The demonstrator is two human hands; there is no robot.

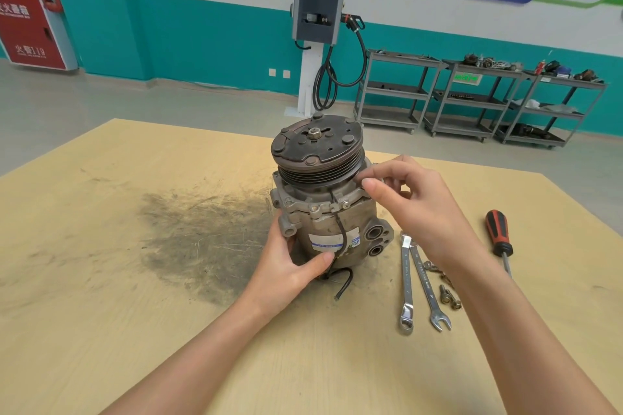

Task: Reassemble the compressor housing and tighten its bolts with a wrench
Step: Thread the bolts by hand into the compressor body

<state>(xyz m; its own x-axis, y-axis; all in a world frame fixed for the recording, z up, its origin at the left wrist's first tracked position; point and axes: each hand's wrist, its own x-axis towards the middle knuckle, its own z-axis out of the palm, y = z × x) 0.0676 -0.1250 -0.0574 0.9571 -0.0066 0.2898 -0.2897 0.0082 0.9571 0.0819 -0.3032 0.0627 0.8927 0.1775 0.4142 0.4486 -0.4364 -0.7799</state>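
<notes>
The compressor [323,205] stands upright on the wooden table [135,280], its dark pulley and clutch plate on top. My left hand [290,266] grips the lower housing from the front left, thumb across the label. My right hand [408,199] is at the housing's upper right flange, fingers pinched together just under the pulley; what they pinch is hidden. Two wrenches [416,283] lie on the table to the right of the compressor. Several loose bolts [446,291] lie beside them.
A red-and-black screwdriver [500,239] lies at the far right of the table. A dark greasy smear [202,239] covers the tabletop left of the compressor. A loose black wire [344,276] hangs from the housing. Shelving carts and a charging post stand beyond the table.
</notes>
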